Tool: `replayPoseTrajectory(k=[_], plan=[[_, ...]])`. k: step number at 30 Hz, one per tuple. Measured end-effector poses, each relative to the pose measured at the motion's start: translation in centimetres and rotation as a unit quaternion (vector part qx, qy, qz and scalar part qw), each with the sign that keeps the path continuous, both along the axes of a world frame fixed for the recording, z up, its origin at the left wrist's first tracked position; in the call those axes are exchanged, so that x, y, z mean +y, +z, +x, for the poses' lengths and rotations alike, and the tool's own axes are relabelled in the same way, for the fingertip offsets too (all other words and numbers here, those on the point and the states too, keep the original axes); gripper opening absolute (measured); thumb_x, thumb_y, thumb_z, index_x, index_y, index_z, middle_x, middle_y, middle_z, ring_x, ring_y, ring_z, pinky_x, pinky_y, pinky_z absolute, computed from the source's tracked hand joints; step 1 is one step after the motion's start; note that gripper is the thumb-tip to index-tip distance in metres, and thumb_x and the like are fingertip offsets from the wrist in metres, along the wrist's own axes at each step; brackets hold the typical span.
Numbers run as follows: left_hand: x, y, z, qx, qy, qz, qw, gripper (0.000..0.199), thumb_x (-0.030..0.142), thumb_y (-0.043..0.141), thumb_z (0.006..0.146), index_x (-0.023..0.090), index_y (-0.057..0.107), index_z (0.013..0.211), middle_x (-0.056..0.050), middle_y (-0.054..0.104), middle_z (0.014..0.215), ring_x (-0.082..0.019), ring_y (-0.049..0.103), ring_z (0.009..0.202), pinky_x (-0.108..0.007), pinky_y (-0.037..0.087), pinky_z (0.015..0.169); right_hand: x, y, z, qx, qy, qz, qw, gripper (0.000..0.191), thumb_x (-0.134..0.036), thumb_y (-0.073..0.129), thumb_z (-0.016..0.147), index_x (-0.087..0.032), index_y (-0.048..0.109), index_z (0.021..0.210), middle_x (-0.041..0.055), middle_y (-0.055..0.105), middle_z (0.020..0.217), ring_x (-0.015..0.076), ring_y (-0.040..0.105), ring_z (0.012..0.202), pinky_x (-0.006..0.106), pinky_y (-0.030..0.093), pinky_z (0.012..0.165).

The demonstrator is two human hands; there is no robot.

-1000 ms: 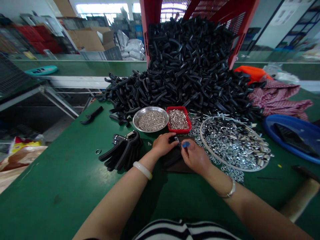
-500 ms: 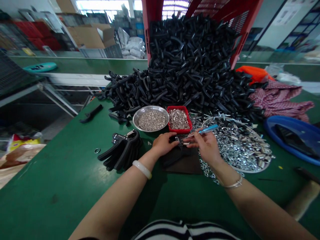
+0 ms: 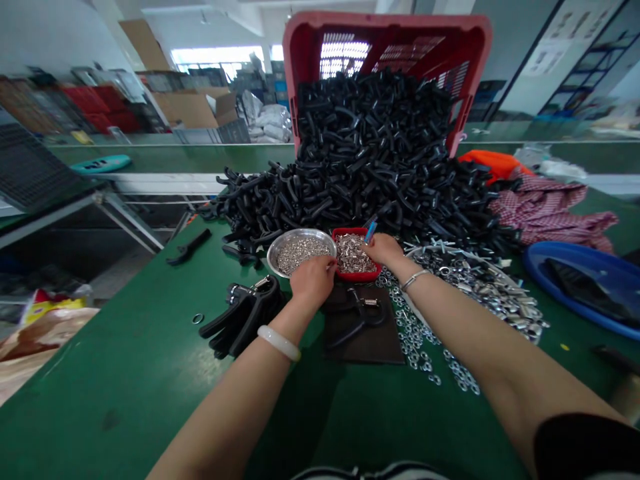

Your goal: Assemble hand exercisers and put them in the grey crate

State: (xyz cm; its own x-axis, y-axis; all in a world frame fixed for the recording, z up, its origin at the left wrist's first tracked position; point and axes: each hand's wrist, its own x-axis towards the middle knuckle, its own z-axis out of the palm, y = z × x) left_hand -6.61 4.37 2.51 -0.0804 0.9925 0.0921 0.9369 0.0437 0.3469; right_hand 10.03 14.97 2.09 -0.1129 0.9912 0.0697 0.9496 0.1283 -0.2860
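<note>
My left hand (image 3: 314, 279) is over the right edge of a round metal bowl (image 3: 278, 269) of tiny metal parts. Its fingertips are pinched together; what they hold, if anything, is too small to make out. At the red tray (image 3: 369, 275) of small metal pins, my right hand (image 3: 386, 251) reaches in with its fingers among the pins. It keeps hold of a blue-handled screwdriver (image 3: 371, 231), whose handle sticks up. A black hand gripper (image 3: 354, 327) with a coiled spring (image 3: 370, 303) lies on a dark mat (image 3: 380, 350), touched by neither hand.
Several sprung hand grippers (image 3: 245, 313) stand bunched at left, near a metal ring (image 3: 198, 319). A large heap of black handles (image 3: 370, 160) spills from a red crate (image 3: 390, 21). Nuts and metal sleeves (image 3: 480, 287) spread at right, beside a blue tray (image 3: 540, 257).
Both hands have left the hand gripper on the mat. The left moved to the bowl's edge; the right moved to the red tray, still with the screwdriver. The camera view has tilted up.
</note>
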Motion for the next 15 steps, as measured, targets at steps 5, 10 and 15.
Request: replayPoseTrajectory(k=[5,10,15], plan=[[4.4,0.6,-1.5,0.050,0.088,-0.161,0.982,0.031,0.031,0.054,0.077,0.017,0.064,0.103,-0.017,0.061,0.111,-0.028,0.056,0.103,-0.038,0.044,0.083,-1.9,1.1,-3.2,-0.033,0.097,0.016,0.995,0.034,-0.042,0.042,0.083,-0.019,0.067,0.086,0.0088,0.066,0.094,0.0206,0.058,0.092,0.029,0.042,0.078],[5.2,-0.4,-1.9,0.051,0.120,-0.154,0.979,0.030,0.030,0.051,0.079,0.015,0.066,0.099,-0.018,0.063,0.107,-0.028,0.059,0.099,-0.037,0.046,0.080,-2.3,0.9,-8.5,-0.061,0.186,-0.009,0.981,0.023,-0.028,0.054,0.076,-0.019,0.068,0.092,0.0105,0.065,0.104,0.0238,0.056,0.101,0.033,0.040,0.085],[3.9,-0.3,-1.7,0.051,0.126,-0.114,0.984,0.031,0.027,0.039,0.085,0.023,0.066,0.098,-0.012,0.065,0.105,-0.024,0.060,0.096,-0.037,0.046,0.081,-1.1,0.0,-10.7,-0.076,0.189,-0.043,0.978,0.024,-0.023,0.054,0.076,-0.010,0.068,0.091,0.0176,0.064,0.101,0.0271,0.057,0.098,0.033,0.041,0.083]])
